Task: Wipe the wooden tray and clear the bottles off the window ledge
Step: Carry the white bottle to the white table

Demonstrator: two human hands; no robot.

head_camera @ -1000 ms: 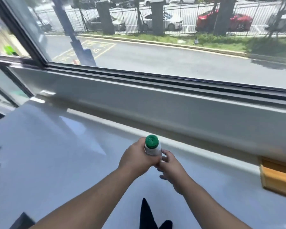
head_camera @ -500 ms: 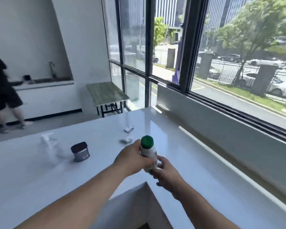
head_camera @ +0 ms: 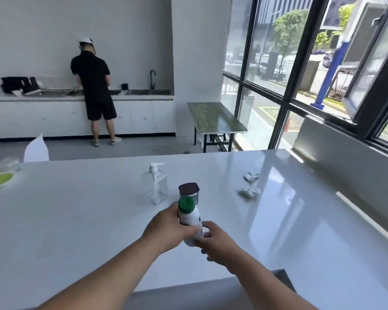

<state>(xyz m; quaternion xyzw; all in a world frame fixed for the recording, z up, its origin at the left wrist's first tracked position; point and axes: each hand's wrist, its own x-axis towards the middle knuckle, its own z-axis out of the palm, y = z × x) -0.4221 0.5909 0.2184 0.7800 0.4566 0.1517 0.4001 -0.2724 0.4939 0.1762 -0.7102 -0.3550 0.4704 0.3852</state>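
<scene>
Both your hands, left hand (head_camera: 170, 229) and right hand (head_camera: 217, 240), stayed gripping the green-capped bottle (head_camera: 188, 217); the dark-lidded jar (head_camera: 188, 192) now sat just beyond your fingers (head_camera: 197, 231).

Both hands (head_camera: 188, 233) hide the bottle's (head_camera: 188, 217) lower half.

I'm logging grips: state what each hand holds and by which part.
Both grip one green-capped bottle: left hand wraps its middle body, right hand holds its lower end.
</scene>
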